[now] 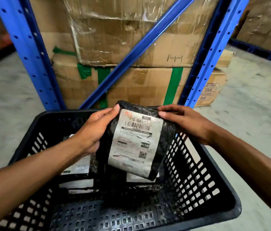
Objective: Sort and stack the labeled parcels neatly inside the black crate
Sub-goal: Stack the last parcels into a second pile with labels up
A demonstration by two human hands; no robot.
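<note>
A black plastic-wrapped parcel [134, 140] with a white shipping label is held upright over the black perforated crate [196, 185]. My left hand [96, 130] grips its left edge, thumb on the top corner. My right hand [181, 120] pinches its upper right corner. Inside the crate lie other labeled black parcels: a stack at the left [78, 177] and one under the held parcel [139, 180], partly hidden.
A blue metal rack [29, 52] with a diagonal brace stands just behind the crate, holding large taped cardboard boxes [131, 80]. More boxes sit at the right [214, 87]. Grey concrete floor [256, 105] lies on both sides.
</note>
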